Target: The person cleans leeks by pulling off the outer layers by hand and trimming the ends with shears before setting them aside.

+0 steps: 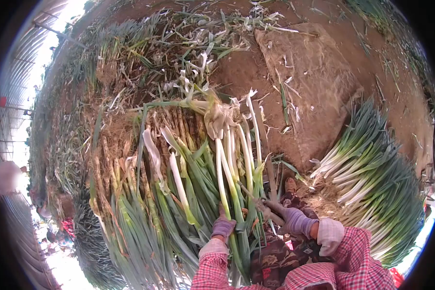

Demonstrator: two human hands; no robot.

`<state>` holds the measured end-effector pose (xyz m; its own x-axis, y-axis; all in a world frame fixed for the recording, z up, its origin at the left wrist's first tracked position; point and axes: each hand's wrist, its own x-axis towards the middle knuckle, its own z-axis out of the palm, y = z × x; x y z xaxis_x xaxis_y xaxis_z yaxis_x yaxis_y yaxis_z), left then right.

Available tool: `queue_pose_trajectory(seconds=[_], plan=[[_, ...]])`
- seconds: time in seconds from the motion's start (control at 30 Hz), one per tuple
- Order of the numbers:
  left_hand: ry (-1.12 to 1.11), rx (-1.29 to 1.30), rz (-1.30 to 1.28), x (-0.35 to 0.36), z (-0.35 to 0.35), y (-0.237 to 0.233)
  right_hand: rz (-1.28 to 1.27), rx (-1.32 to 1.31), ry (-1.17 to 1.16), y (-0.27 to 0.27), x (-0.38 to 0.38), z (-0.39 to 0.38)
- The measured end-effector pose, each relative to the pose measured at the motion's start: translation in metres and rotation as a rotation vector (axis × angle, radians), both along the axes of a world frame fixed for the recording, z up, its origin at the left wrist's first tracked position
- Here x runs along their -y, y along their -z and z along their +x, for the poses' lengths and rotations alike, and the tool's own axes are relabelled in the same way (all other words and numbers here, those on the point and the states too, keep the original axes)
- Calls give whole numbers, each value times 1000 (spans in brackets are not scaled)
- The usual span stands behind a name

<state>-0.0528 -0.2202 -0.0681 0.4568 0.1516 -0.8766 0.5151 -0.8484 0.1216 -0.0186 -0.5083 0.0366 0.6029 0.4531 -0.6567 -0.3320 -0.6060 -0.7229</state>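
Observation:
My left hand [223, 226], in a purple glove, is closed around the green part of a leek-like long green onion [221, 176]. Its white stem points away from me, toward loose, crumpled skins [217, 116]. My right hand [298, 222], also gloved, grips a thin grey tool [260, 205] that looks like an air blow gun; its narrow tip slants toward the onions from the right. Beside the held onion lie several more with white stems [246, 147]. Left of them, unpeeled onions [123, 176] with brown, soil-covered stems lie side by side.
A large pile of clean onions [367, 183] lies to the right. Ahead, a brown sheet [309, 82] covers part of the soil, and peeled scraps [203, 63] litter the ground. At the far left is another person [67, 227], partly visible near the greenhouse wall [17, 96].

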Motion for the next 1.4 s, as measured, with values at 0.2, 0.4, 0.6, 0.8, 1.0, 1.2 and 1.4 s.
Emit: queue_pose_trajectory(seconds=[0.2,0.4,0.6,0.8,1.0,1.2,1.4], plan=[[0,29,-23,6,-7,7,297,122,483,43,7,10],[-8,21,-144,20,-13,15,223,139,-181,55,-40,18],[111,264,-113,5,0,-37,178,-40,-237,21,-56,54],[-104,778,287,-143,16,-79,462,-26,21,51,-61,33],[-212,555,450,-201,40,-26,198,-76,-309,19,-86,25],[-141,527,464,-178,75,-41,226,-22,-296,33,-103,12],[-190,259,231,-183,91,-39,242,-201,-273,1,-117,17]])
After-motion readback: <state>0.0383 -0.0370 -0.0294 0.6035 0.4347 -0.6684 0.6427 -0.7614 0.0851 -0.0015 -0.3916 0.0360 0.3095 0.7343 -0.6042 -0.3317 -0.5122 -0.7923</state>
